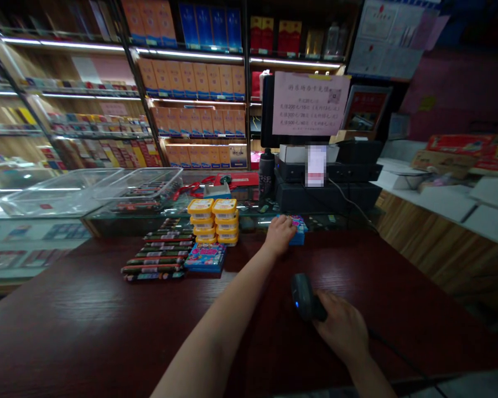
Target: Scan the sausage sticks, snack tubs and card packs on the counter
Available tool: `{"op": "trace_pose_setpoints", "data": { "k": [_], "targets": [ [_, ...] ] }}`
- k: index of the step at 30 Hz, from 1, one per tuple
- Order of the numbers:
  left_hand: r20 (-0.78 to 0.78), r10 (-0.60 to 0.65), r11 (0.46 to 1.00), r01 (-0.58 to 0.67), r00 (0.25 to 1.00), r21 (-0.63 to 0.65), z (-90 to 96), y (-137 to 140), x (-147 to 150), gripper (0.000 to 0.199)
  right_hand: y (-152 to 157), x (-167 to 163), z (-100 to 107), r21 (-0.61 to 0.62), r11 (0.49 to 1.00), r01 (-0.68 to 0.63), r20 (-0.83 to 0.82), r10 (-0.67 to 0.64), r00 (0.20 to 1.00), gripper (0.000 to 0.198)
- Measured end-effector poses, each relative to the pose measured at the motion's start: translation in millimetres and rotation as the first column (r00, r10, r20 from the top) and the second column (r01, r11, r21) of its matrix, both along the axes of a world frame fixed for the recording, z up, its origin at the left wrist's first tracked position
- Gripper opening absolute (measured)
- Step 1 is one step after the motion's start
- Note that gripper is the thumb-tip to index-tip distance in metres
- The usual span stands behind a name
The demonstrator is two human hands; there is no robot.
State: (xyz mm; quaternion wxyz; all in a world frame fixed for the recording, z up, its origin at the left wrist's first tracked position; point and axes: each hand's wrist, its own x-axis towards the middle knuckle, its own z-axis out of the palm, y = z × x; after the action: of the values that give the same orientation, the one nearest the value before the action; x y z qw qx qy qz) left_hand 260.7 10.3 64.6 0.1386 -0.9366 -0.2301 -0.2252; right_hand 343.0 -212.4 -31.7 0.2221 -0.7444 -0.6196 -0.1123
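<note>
**Right hand [345, 326] grips scanner [301, 293]; left hand [279, 236] at blue packets [299, 237]**

The right fingers are closed round the scanner's handle, right of the yellow tubs [213, 224] and nearer the wearer. The left fingers bend over the blue packets, also right of the tubs; whether they grip cannot be told. The left forearm [228, 304] crosses the surface [87, 315]. Just in front of the tubs lies a second blue pile [205, 260]; to their left, dark sticks [157, 258]. Behind and right of them, black boxes [319, 193] stand directly beyond the blue packets.
</note>
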Motion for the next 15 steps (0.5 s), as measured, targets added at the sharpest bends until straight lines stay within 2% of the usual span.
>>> {"op": "trace_pose_setpoints", "data": {
  "k": [2, 5, 7, 9, 12, 15],
  "targets": [
    [0.103, 0.013, 0.997, -0.005, 0.995, -0.074, -7.8, 3.7, -2.1, 0.022, -0.1, -1.3, 2.6, -0.024, 0.999, 0.024, -0.007, -0.024, 1.0, 0.034],
    [0.336, 0.167, 0.967, -0.087, 0.927, -0.24, -19.3, 10.3, -9.2, 0.031, -0.2, -2.4, 6.1, -0.056, 0.998, 0.036, -0.031, -0.038, 0.999, 0.035],
    [0.447, 0.276, 0.92, -0.099, 0.851, -0.38, -25.5, 15.1, -12.2, 0.024, -0.2, -2.5, 7.9, -0.066, 0.997, 0.03, -0.05, -0.033, 0.998, 0.036],
    [0.499, 0.308, 0.88, -0.044, 0.81, -0.472, -29.6, 19.3, -12.0, 0.015, -0.4, -2.3, 9.0, -0.071, 0.997, 0.021, -0.066, -0.026, 0.997, 0.037],
    [0.534, 0.279, 0.863, 0.036, 0.798, -0.504, -31.3, 22.5, -6.5, 0.006, -0.9, -2.0, 9.6, -0.075, 0.997, 0.021, -0.07, -0.026, 0.997, 0.035],
    [0.531, 0.272, 0.866, 0.036, 0.803, -0.499, -29.7, 22.1, -0.4, 0.007, -1.2, -1.8, 8.5, -0.064, 0.998, 0.022, -0.061, -0.026, 0.998, 0.035]
  ]
}}
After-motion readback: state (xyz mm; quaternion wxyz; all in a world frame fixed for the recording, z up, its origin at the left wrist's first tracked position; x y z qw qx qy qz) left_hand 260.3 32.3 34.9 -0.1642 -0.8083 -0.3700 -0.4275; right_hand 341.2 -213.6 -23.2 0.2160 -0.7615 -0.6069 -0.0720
